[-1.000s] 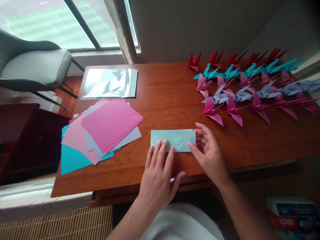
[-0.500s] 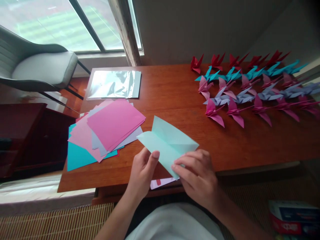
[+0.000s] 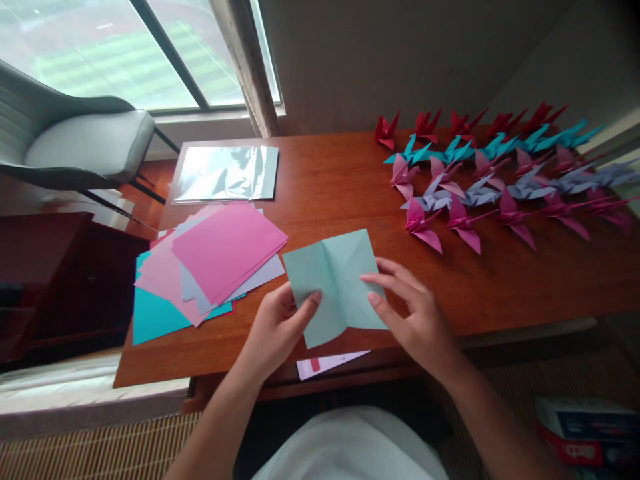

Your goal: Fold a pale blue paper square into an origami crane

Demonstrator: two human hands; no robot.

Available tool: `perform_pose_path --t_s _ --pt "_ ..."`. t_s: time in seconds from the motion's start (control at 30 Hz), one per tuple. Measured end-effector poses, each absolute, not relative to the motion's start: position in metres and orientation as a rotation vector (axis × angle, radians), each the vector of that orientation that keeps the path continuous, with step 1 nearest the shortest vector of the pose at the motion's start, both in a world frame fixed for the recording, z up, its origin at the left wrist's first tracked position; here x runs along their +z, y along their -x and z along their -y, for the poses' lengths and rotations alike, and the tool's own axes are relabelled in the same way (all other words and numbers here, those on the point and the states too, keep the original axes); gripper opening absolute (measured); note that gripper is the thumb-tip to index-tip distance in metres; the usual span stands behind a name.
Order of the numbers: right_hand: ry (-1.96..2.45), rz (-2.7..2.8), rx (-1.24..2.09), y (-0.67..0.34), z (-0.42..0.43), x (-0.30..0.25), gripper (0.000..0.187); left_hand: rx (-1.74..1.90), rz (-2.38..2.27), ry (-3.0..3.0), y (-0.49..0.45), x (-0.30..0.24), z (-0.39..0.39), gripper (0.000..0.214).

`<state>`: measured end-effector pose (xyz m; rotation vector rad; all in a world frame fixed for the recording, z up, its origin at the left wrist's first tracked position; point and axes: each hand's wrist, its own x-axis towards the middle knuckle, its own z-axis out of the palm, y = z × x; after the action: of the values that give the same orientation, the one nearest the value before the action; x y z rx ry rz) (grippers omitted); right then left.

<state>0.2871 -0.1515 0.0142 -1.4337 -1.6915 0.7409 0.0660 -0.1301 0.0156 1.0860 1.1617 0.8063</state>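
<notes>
A mint-green square sheet of origami paper (image 3: pixel 335 283) is spread between my hands above the table's front part. A vertical fold line runs down its middle, and fainter diagonal creases show on its right half. My left hand (image 3: pixel 280 327) pinches the lower left side, thumb on the front face and fingers mostly hidden behind. At the right edge, my right hand (image 3: pixel 413 310) holds the sheet, with the thumb and a fingertip on its front. Left of the sheet lies a fanned pile of coloured paper, with a pink sheet (image 3: pixel 230 250) on top and a turquoise one (image 3: pixel 160 313) low down.
Rows of folded paper cranes, among them a magenta crane (image 3: pixel 420 223) and a red crane (image 3: pixel 387 130), stand on the wooden table (image 3: pixel 320 180) at the right. A clear-wrapped paper pack (image 3: pixel 225 173) lies at the back left. A grey chair (image 3: pixel 90 140) stands by the window.
The mint paper has gone from partly folded and tilted to opened out nearly flat, facing me. My right hand has shifted from its lower corner to its right edge.
</notes>
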Motion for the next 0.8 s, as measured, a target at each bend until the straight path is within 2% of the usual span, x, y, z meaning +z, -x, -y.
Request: perform_pose_path --t_s 0.1,0.23,0.37,0.43,0.53,0.57,0.8 --pt "1.384 1.583 0.973 -0.293 0.147 0.013 0.022 0.831 -1.174 -1.075 -0.062 0.016 0.128 0.023" --pt "1.345 1.524 1.045 -0.305 0.146 0.014 0.027 0.952 -1.247 -1.055 -0.058 0.012 0.126 0.022" --pt "1.261 1.593 1.176 -0.321 0.143 0.009 0.041 1.07 -1.228 -1.016 -0.055 0.009 0.127 0.04" --pt "1.237 1.574 1.232 -0.325 0.143 0.004 0.048 1.098 -1.223 -1.089 -0.052 0.01 0.127 0.039" --pt "1.232 1.545 1.259 -0.327 0.141 -0.001 0.041 1.087 -1.247 -1.271 -0.045 0.012 0.126 0.017" --pt "1.238 1.554 1.238 -0.326 0.141 -0.002 0.038 1.071 -1.249 -1.323 -0.043 0.012 0.125 0.016" --pt "1.19 1.663 1.035 -0.327 0.131 0.0 0.029 0.973 -1.114 -1.362 -0.035 0.007 0.122 0.027"
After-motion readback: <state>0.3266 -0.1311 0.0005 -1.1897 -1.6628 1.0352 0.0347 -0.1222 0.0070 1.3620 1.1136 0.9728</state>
